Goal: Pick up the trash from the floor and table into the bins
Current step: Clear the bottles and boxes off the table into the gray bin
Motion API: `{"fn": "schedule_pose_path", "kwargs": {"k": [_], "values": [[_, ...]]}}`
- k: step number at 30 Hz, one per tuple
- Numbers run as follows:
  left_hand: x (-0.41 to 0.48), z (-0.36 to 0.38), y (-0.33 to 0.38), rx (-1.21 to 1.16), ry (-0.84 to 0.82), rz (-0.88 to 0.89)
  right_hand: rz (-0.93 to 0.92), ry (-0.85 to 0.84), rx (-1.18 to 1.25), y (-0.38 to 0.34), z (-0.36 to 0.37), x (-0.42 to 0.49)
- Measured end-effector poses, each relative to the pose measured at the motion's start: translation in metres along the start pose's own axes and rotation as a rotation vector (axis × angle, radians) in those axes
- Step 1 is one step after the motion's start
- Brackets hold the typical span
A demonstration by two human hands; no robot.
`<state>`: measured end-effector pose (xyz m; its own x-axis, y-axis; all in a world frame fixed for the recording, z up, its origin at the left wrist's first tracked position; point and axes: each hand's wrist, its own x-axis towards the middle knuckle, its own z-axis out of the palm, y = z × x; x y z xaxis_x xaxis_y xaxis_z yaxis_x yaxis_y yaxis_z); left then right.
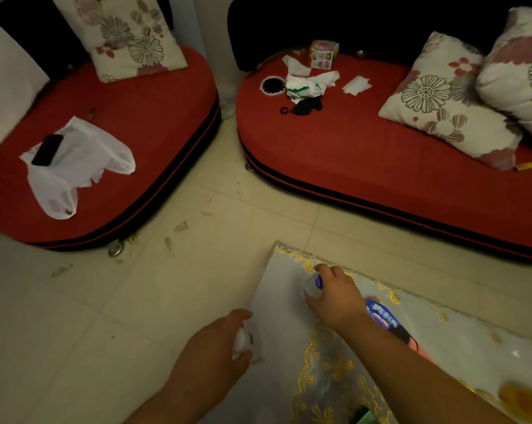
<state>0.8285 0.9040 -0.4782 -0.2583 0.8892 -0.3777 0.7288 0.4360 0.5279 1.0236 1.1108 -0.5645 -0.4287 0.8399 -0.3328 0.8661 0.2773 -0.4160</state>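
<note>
Beside a red sofa (350,154), scraps (180,226) litter the tiled floor (75,316).

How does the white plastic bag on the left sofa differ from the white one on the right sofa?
The left sofa's bag is plain and spread out, a black phone on it; the right sofa's bag is crumpled, smaller, with green print. Both are white, on red seats.

A home living room: red sofas (381,154), floral cushions (442,99), tiled floor (105,301).
</note>
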Motion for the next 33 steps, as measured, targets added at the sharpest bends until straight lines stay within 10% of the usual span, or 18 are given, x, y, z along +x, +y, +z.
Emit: {"fn": "schedule_pose_path", "kwargs": {"k": [19,33], "values": [[-0.034,-0.131,0.080,0.001,0.172,0.032,-0.121,0.198,0.199,-0.057,-0.151,-0.106],[-0.124,-0.189,0.229,0.025,0.116,0.610,0.138,0.523,0.124,-0.078,-0.288,-0.372]]}}
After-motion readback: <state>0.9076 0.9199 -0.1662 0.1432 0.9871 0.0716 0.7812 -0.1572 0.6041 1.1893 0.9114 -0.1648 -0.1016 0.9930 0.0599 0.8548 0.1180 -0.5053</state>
